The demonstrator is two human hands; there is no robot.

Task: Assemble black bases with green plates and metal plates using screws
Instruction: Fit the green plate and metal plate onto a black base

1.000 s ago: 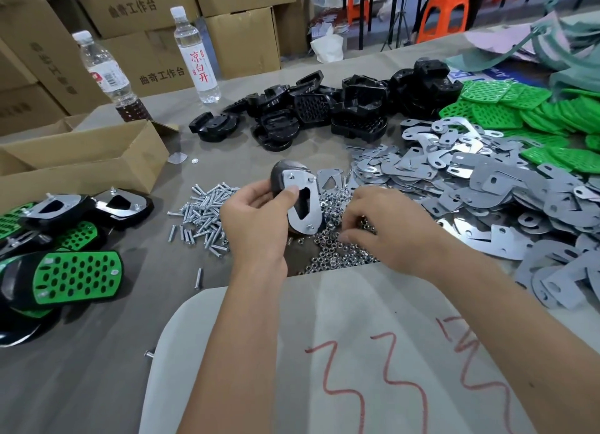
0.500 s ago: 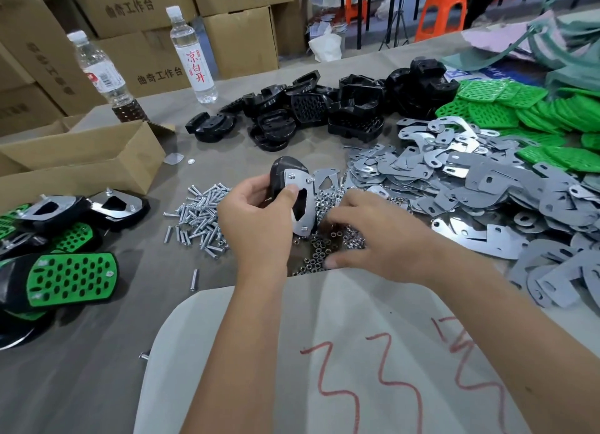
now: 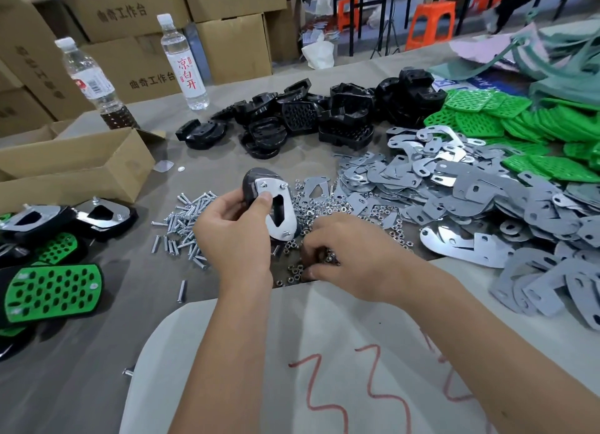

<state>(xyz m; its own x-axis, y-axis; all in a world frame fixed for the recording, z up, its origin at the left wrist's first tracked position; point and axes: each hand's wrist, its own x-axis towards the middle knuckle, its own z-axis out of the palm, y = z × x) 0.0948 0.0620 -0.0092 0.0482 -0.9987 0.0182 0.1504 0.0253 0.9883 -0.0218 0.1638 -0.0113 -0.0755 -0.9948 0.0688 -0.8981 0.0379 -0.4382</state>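
My left hand [image 3: 235,235] grips a black base [image 3: 251,181] with a metal plate [image 3: 281,209] on its upper face, thumb pressed on the plate; screw ends stick up through the plate's corners. My right hand [image 3: 352,255] reaches down into a heap of small nuts [image 3: 311,206], fingertips curled among them; whether it pinches one is hidden. Loose screws [image 3: 181,222] lie left of my left hand. Black bases [image 3: 302,118] are piled at the back, metal plates [image 3: 470,193] to the right, green plates [image 3: 519,131] at the far right.
Finished assemblies [image 3: 52,290] with green plates lie at the left edge, beside an open cardboard box [image 3: 74,167]. Two water bottles [image 3: 183,63] stand at the back left before stacked cartons. A white sheet [image 3: 292,368] with red marks lies under my forearms.
My right hand has slid nearer and lower into the nuts. My left hand keeps the base and plate in about the same place.
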